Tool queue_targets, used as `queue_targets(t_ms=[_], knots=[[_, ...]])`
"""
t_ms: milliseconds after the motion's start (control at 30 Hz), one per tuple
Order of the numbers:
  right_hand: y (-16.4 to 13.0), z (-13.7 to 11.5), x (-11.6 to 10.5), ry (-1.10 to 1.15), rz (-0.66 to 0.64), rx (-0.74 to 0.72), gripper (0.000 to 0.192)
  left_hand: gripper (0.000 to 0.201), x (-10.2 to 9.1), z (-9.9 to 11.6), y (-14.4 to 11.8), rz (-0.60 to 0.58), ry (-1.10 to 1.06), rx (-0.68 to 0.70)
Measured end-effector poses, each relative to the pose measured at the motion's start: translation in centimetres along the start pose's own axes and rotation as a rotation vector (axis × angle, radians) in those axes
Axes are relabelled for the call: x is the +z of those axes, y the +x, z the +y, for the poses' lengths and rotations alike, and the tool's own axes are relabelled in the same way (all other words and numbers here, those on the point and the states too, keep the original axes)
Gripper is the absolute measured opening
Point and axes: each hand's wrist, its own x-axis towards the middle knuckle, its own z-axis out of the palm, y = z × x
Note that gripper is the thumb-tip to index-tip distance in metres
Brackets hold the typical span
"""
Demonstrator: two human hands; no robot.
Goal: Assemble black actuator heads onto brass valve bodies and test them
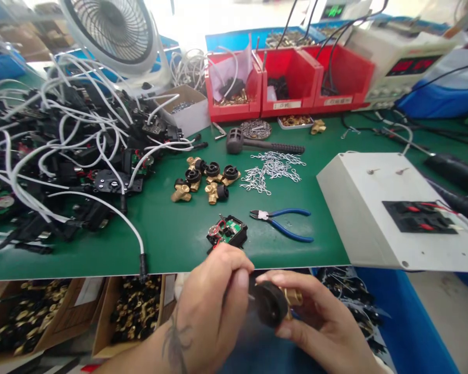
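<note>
Both hands meet at bottom centre: right hand [320, 327] grips a black-capped brass valve [275, 303]; left hand [214, 301] pinches a thin metal clip [251, 297] against its cap.

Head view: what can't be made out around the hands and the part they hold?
- Left hand: what its fingertips pinch is hidden behind thumb and fingers.
- Brass valve with black cap in right hand: lower body covered by fingers.
- Red bins: labels too small to read.
- Cardboard boxes: parts blurred, cut off by the table edge.
</note>
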Motion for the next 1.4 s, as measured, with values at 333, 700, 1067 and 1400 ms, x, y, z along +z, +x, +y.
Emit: queue_targets(t_ms=[333, 700, 1067, 1400], knots=[[1.4, -0.2, 0.7, 0.537, -0.006, 0.144, 0.038, 0.058, 1.5, -4.0, 2.9, -0.170, 0.723, -0.082], [1.8, -0.1, 1.9, 0.657, -0.003, 0.330, 0.039, 0.059, 0.9, -6.3, 1.8, 0.074, -0.999, -0.428], [2.0, 0.0, 2.8, 0.551, 0.022, 0.333, 0.039, 0.048, 0.4, -2.7, 0.6, 0.070, -0.582, -0.229], [2.2, 0.4, 4.0, 0.353, 0.129, 0.178, 0.038, 0.046, 0.7, -1.7, 1.0, 0.135, -0.294, -0.089]])
